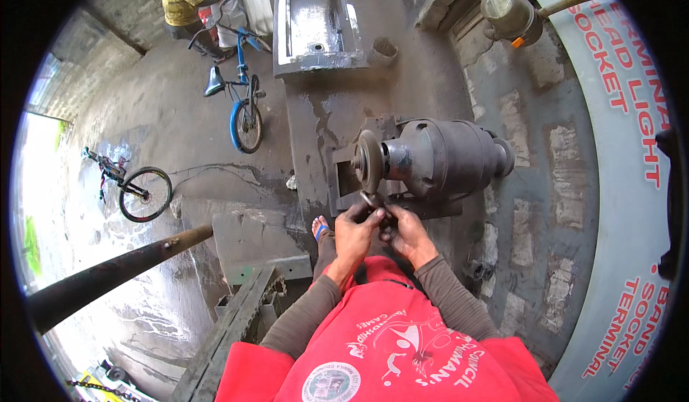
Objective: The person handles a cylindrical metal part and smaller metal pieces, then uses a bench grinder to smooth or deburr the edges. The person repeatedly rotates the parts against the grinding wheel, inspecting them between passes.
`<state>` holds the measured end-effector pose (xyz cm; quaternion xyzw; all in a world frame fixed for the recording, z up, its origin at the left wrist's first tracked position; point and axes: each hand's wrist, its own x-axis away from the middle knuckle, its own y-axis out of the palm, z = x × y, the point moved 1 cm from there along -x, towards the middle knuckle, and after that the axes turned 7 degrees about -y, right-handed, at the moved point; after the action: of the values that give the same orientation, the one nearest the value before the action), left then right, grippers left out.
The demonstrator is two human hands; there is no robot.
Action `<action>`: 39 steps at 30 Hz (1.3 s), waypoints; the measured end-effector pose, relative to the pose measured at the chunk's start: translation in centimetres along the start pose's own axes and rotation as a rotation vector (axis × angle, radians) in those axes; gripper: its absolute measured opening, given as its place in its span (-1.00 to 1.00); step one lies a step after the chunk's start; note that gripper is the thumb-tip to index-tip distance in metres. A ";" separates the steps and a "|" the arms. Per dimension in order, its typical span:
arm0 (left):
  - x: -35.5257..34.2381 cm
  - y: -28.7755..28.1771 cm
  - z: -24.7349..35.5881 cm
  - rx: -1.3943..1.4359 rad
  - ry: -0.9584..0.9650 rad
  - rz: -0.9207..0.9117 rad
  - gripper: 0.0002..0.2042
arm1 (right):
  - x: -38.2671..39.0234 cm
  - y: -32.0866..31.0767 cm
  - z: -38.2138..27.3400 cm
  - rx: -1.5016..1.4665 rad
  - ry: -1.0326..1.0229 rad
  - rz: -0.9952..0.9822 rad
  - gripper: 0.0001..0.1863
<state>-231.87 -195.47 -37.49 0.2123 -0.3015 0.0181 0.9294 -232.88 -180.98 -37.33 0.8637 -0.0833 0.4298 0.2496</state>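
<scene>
Both my hands meet in front of my chest, just below the grinding wheel [368, 161] of a grey bench grinder [448, 158]. Between the fingers is a small dark metal piece [369, 199], its upper end close against the wheel's lower edge. My left hand [354, 235] pinches it with thumb and fingers. Curled around the piece from the other side, my right hand [408, 233] has darkened fingertips. The fingers cover most of the piece, so its full shape is hidden. Whether it touches the wheel I cannot tell.
A blue bicycle [240, 93] and a dark one [147, 190] stand to the left. A person in a yellow shirt [181, 4] is at the far left. Ahead is a concrete basin [283, 50]. A rusty pole [122, 273] juts in from the left; a lettered sign [610, 151] borders the right.
</scene>
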 end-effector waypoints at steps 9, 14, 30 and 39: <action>0.2 1.8 0.7 -0.043 0.158 0.093 -0.86 | -2.2 0.7 -0.6 0.018 -0.014 -0.040 -0.72; 0.7 2.0 1.2 -0.343 0.375 0.183 -0.78 | -1.6 0.6 -0.6 -0.070 -0.018 -0.101 -0.73; 1.6 0.0 0.2 -0.053 0.022 0.028 -0.71 | -0.5 0.1 1.0 0.076 -0.108 -0.116 -0.75; -0.4 2.5 0.8 -0.237 0.126 0.238 -0.82 | -3.3 0.5 0.1 0.032 -0.105 -0.026 -0.77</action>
<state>-233.05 -193.53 -36.17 0.0624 -0.2655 0.1058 0.9562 -235.02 -181.66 -39.81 0.8899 -0.0783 0.3821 0.2365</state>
